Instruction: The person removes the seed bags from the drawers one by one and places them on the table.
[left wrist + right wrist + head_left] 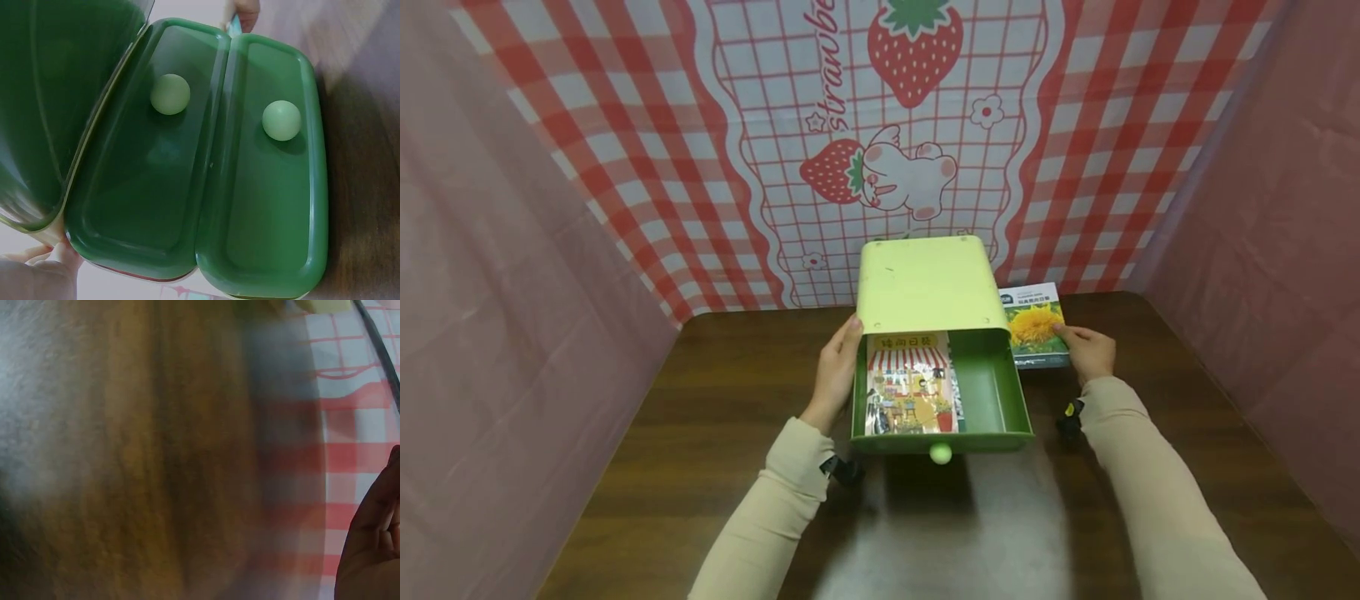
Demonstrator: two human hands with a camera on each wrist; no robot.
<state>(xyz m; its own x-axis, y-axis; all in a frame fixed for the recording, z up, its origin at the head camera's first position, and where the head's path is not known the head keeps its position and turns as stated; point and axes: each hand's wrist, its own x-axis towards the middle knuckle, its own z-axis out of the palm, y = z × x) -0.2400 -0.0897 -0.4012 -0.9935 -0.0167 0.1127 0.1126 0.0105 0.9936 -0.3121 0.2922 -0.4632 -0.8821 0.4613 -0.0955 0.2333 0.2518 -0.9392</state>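
Note:
My left hand (835,371) lies along the left side of a green drawer box (928,283), fingertips at its top front corner. In the left wrist view, part of that hand (40,275) shows beside the box. The top drawer (988,392) is pulled out. Inside, on its left side, lies a glossy seed packet (910,387) with a striped awning picture, overlapping another printed piece. To the right of the box, my right hand (1088,350) pinches the right edge of a flat seed packet (1036,325) printed with a yellow sunflower.
Two lower drawers with round knobs (282,120) are pushed in. The box stands on a dark wooden table (737,417), close to a red-and-white checked strawberry cloth (655,167) behind. Pink cloth walls (1262,250) flank both sides.

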